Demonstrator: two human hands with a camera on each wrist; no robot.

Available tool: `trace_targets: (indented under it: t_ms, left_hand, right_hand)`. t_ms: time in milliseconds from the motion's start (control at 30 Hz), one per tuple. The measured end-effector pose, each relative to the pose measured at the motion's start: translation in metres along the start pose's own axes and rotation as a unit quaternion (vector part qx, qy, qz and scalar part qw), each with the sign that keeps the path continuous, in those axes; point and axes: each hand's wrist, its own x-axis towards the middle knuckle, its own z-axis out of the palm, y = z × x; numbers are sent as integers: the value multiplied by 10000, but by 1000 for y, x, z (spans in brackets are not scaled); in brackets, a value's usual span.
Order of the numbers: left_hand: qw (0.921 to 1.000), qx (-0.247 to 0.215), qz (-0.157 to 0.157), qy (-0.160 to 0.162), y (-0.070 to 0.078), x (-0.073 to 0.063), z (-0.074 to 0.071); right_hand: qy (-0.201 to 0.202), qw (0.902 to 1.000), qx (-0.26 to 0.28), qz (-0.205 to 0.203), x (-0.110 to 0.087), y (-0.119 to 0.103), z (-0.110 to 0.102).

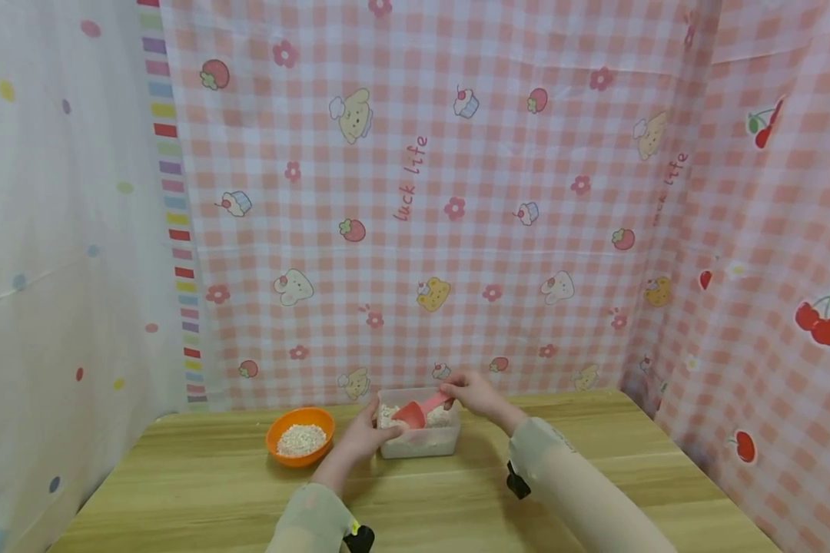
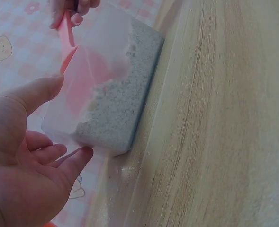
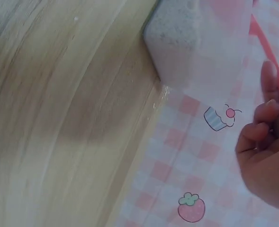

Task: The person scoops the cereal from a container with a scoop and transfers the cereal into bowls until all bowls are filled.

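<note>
Head view, sleeves: both reach over the near part of the desk; the left forearm passes near the orange bowl, so an outward sweep could knock it.
Left hand: holds the left end of the clear tub, thumb by the rim, fingers against the end wall; if this hold slackens, a hard push inside could slide or tilt the tub.
Right hand: pinches the handle of the pink scoop; a jerk or roll of the wrist could scatter flakes.
Bowl and contents: upright toward the desk's far left corner, with pale flakes inside; overfilling could spill some.
Scoop head: inside the tub, among its flakes; how full it is, I cannot tell. Levering it on the wall could flick grains out.
Tub: upright just beside the far edge, roughly midway between the far corners; a shove would press it into the curtain.
Desk top: light wood grain, with pale crumbs beside the tub.
Checked curtain: pink and white, hanging behind the far edge.
Side curtains: dotted cloth beyond the left edge, cherry-printed cloth beyond the right.
</note>
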Motion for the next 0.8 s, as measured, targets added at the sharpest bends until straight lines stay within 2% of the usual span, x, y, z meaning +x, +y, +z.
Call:
trace_targets:
  t_ms: [100, 200, 267, 433, 633, 800]
  left_hand:
    - [10000, 33, -4, 13, -1, 0, 0]
    - [10000, 36, -43, 22, -1, -1, 1]
    - [10000, 48, -45, 18, 0, -1, 1]
    - [10000, 8, -34, 25, 2, -1, 0]
    - [10000, -25, -10, 37, 4, -1, -1]
    - [10000, -14, -18, 10, 4, -2, -2]
  right_hand:
    - [254, 9982, 263, 479, -2, 1, 4]
    - [635, 9921, 506, 958, -5, 1, 12]
    - [863, 9880, 626, 1117, -6, 0, 18]
    - [1179, 9839, 788, 1090, -7, -6, 27]
    - [1106, 9854, 758, 1052, -7, -6, 28]
    - [1001, 9827, 970, 1216, -6, 4, 24]
